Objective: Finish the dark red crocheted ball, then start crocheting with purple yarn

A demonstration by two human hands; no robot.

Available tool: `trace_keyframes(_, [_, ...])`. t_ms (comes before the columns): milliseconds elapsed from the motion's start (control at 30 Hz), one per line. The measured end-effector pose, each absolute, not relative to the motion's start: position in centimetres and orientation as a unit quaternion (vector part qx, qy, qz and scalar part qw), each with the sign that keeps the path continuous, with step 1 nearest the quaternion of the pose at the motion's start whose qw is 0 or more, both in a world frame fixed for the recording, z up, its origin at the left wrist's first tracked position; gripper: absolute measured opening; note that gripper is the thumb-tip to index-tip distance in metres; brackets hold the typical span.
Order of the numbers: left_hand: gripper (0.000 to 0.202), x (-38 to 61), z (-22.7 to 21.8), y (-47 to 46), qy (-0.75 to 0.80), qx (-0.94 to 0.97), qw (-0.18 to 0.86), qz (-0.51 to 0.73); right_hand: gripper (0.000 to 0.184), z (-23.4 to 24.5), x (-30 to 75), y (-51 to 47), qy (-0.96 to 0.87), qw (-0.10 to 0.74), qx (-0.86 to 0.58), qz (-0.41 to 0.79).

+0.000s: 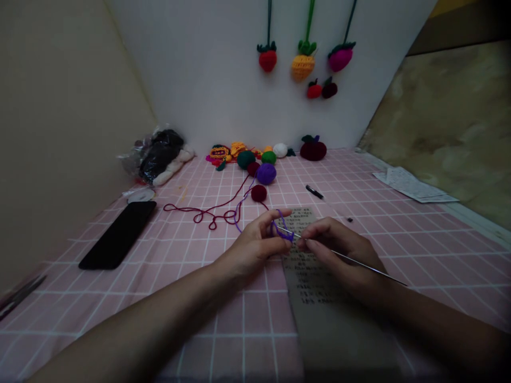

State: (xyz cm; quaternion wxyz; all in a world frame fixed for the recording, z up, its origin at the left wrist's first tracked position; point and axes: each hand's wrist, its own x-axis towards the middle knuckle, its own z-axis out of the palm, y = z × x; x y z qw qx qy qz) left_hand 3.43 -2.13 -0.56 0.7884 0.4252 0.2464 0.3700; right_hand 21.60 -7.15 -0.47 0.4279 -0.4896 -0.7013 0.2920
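Note:
My left hand (pixel 261 239) pinches a small piece of purple crochet (pixel 286 234), with purple yarn looped over its raised forefinger. My right hand (pixel 339 252) is closed round a thin metal crochet hook (pixel 371 267), whose tip end reaches into the purple stitches. The hook's back end sticks out past the right wrist. From the left hand the yarn runs back toward a purple yarn ball (pixel 266 173). Beneath both hands lies a cardboard sheet (pixel 311 282) with handwritten lines, partly covered by the right hand and forearm.
A black phone (pixel 118 235) lies at left. Dark red yarn (pixel 213 217) trails in loops near a dark red ball (pixel 259 193). Behind are several yarn balls and a crocheted dark red fruit (pixel 313 148). A pen (pixel 314 192) and papers (pixel 411 184) lie at right.

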Motion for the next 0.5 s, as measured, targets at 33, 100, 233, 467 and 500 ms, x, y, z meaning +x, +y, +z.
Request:
trace_keyframes(33, [0.058, 3.41, -0.56, -2.14, 0.242, 0.431, 0.789, 0.366, 0.005, -0.48, 21.57, -7.13, -0.701, 0.428, -0.490, 0.293])
trace_keyframes(100, [0.057, 3.35, -0.55, -2.16, 0.239, 0.441, 0.786, 0.361, 0.004, -0.51, 21.53, -7.07, -0.699, 0.427, -0.492, 0.295])
trace_keyframes(233, [0.058, 3.27, -0.43, -2.24, 0.254, 0.453, 0.774, 0.362, 0.006, -0.46, 21.63, -6.92, -0.699, 0.414, -0.505, 0.292])
trace_keyframes(467, [0.055, 3.30, -0.52, -2.22, 0.259, 0.455, 0.770, 0.365, 0.022, -0.11, 21.75, -6.84, -0.709, 0.382, -0.511, 0.302])
trace_keyframes(500, [0.055, 3.30, -0.55, -2.20, 0.255, 0.456, 0.771, 0.365, 0.021, -0.10, 21.74, -6.85, -0.709, 0.384, -0.511, 0.299])
